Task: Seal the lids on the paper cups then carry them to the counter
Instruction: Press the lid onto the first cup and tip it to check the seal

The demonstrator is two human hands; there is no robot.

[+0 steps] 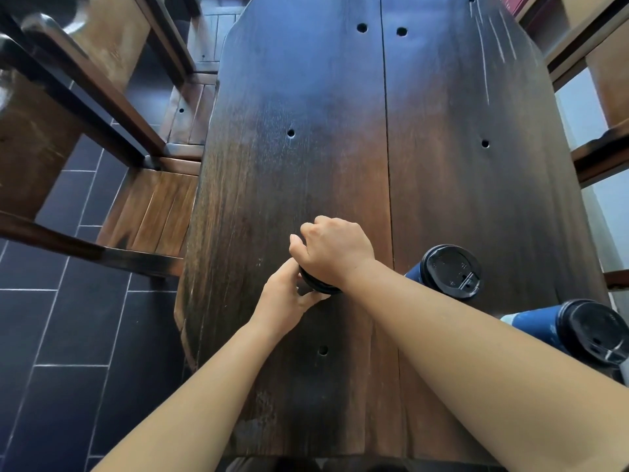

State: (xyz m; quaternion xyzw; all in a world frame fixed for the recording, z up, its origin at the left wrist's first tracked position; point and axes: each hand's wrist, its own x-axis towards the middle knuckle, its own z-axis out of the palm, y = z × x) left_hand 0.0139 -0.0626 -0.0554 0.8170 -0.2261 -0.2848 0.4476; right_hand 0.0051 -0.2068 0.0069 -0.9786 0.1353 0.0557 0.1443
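Lid point(316, 285) under right hand point(335, 253), left hand point(282, 298) gripping

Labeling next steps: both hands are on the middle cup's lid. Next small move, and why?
Probably press the right hand down around the black lid to seat it, while the left hand steadies its edge. The right hand is curled over the lid, and the two lidded cups at right look done.
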